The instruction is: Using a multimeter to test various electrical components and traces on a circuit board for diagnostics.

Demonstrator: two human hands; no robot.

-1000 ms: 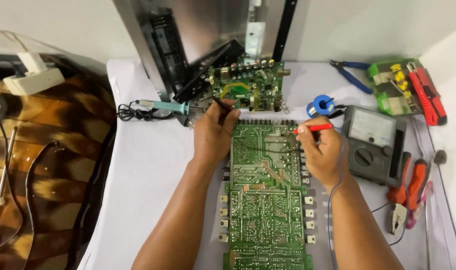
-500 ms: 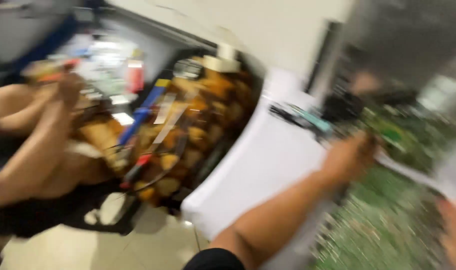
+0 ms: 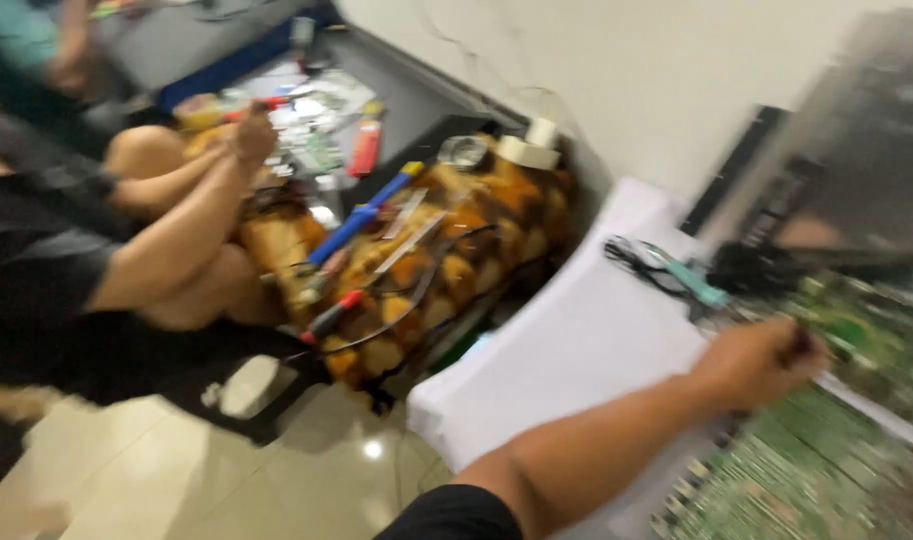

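Floor tiles (image 3: 306,470) glossy, reflective; table cover (image 3: 576,350) matt white, cloth-like; circuit board (image 3: 806,480) green, bumpy w/ solder pts.

view: swung left off bench, blurred
right hand: out of frame
left hand (image 3: 756,362): now at right edge
co-worker (image 3: 126,250): now in view
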